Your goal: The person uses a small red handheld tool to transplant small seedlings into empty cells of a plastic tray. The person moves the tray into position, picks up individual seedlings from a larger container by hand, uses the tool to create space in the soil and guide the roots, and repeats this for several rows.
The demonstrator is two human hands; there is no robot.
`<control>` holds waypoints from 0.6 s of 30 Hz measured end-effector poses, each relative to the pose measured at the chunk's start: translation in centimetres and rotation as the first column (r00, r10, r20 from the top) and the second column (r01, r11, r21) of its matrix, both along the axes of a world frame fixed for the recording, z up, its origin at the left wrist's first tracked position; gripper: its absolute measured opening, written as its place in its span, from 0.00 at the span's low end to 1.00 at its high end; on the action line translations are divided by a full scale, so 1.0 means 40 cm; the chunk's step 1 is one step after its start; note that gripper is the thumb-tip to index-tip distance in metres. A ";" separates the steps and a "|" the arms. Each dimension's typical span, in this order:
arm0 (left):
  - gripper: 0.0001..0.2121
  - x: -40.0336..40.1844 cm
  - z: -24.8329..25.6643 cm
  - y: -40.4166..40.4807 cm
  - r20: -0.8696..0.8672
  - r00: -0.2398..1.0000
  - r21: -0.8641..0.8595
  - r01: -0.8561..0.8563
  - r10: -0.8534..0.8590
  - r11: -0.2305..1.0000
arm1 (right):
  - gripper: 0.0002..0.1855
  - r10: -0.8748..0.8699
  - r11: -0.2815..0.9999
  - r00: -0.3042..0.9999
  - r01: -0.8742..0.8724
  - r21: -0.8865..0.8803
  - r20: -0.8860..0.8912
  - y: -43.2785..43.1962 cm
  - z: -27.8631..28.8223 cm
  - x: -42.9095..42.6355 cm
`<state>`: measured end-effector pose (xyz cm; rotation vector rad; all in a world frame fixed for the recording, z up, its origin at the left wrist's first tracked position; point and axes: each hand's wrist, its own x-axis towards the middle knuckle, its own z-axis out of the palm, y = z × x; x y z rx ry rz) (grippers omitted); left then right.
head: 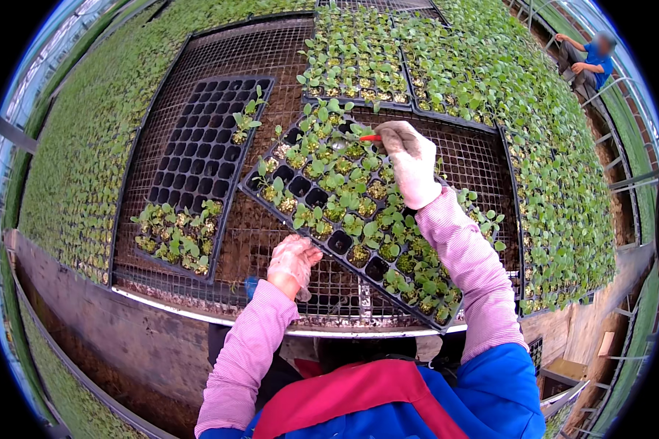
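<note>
My right hand [409, 159], in a pale glove, is closed on a small tool with a red handle [370, 138]. The tool's metal end is over the seedling tray [339, 242] that lies slanted before me; it holds green seedlings and several empty cells. My left hand [294, 260], in a thin translucent glove, is at the slanted tray's lower left edge with its fingers curled; whether it grips the rim I cannot tell. Left of it lies a second black cell tray [197, 164], mostly empty, with seedlings at its near end and a few at its right edge.
The trays lie on a wire mesh bench [285, 66] with a pale front rail [170, 306]. Full seedling trays [357, 55] stand behind and to the right. A co-worker in blue [596, 60] sits at the upper right. A cardboard box [565, 369] is at the lower right.
</note>
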<state>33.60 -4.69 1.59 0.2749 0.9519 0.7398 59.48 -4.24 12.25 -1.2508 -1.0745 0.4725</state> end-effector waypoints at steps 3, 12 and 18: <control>0.08 0.003 -0.009 0.000 0.002 1.000 -0.010 -0.011 0.011 1.000 | 0.06 -0.048 0.997 0.955 0.065 -0.049 0.292 0.029 -0.007 -0.026; 0.12 -0.010 -0.024 0.005 0.089 0.996 0.002 0.010 -0.010 1.000 | 0.04 0.081 0.991 0.585 0.038 -0.127 0.807 0.089 0.001 -0.064; 0.08 -0.011 -0.010 0.006 0.101 0.995 0.028 -0.005 0.003 1.000 | 0.08 0.020 0.919 0.936 0.120 -0.375 0.350 0.185 -0.049 -0.048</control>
